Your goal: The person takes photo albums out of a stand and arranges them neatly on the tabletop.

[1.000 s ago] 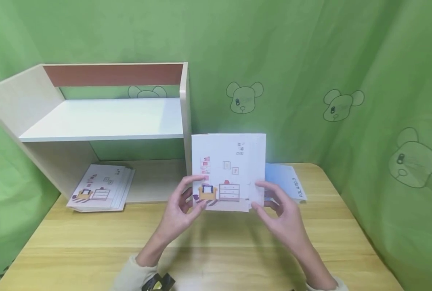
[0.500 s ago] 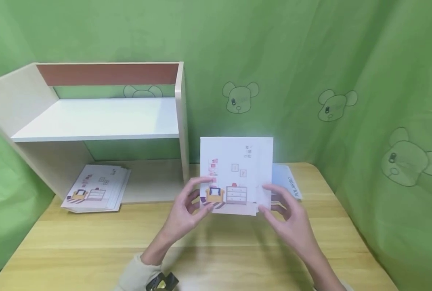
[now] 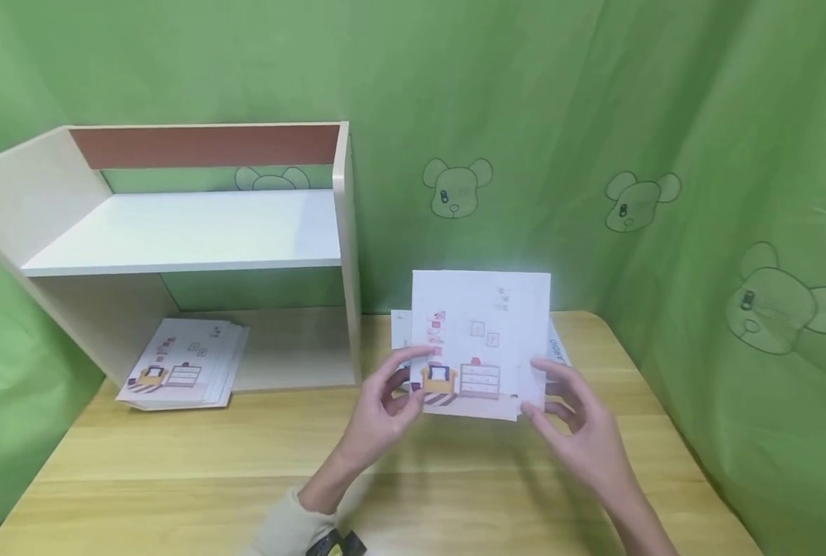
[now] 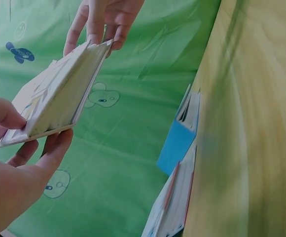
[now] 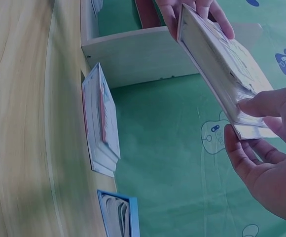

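Raised over the table in the head view is a white book (image 3: 479, 332) with an armchair and a chest of drawers drawn on its cover. My left hand (image 3: 377, 413) pinches its left edge, thumb in front. The right hand (image 3: 585, 428) holds the opposite edge, thumb near the lower corner. The right wrist view shows the thick page block (image 5: 212, 64) between the covers. Behind the held book, a blue item (image 3: 561, 351) with partly hidden lettering and a pale book (image 3: 401, 328) lie on the table, mostly covered.
A two-tier wooden shelf (image 3: 184, 228) stands at the left. In its lower tier, a stack of similar white books (image 3: 180, 363) sticks out over the front edge. Green curtain (image 3: 538, 116) hangs behind and to the right of the wooden table (image 3: 260, 471).
Both hands have carried the white book right and slightly down. It uncovers the pale book on its left and hides more of the blue item. The shelf stack stays put.
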A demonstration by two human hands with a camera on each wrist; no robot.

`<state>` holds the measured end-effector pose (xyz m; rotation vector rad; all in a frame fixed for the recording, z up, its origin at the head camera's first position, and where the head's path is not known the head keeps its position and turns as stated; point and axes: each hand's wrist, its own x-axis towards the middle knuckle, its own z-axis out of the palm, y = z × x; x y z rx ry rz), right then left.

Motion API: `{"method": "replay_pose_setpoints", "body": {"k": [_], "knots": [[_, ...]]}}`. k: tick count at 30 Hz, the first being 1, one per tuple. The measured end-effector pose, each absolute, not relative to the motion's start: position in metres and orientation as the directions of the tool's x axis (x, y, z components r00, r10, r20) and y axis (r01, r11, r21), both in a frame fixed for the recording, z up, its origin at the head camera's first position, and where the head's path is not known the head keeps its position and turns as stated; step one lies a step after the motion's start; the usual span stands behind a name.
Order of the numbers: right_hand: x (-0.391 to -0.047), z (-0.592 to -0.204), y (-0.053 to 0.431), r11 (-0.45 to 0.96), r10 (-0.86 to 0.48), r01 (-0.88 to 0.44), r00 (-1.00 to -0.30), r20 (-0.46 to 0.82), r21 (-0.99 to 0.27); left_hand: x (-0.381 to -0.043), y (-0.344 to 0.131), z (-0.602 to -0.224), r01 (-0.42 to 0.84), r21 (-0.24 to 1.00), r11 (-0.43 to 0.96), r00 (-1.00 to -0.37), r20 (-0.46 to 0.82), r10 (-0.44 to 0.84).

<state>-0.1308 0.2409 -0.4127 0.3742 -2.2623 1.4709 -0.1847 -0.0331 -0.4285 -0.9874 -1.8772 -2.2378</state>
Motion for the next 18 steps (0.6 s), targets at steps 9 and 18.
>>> {"method": "replay_pose_setpoints", "body": {"k": [9, 18], "knots": [[-0.126, -0.415, 0.252, 0.430, 0.002, -0.441, -0.872, 0.489, -0.788, -0.182, -0.019, -0.434, 0.448, 0.854, -0.265, -0.791, 0.517, 0.328], [-0.120, -0.417, 0.266, 0.443, 0.035, -0.401, -0.886, 0.463, -0.802, -0.179, -0.004, -0.436, 0.428, 0.872, -0.237, -0.808, 0.487, 0.331]]}}
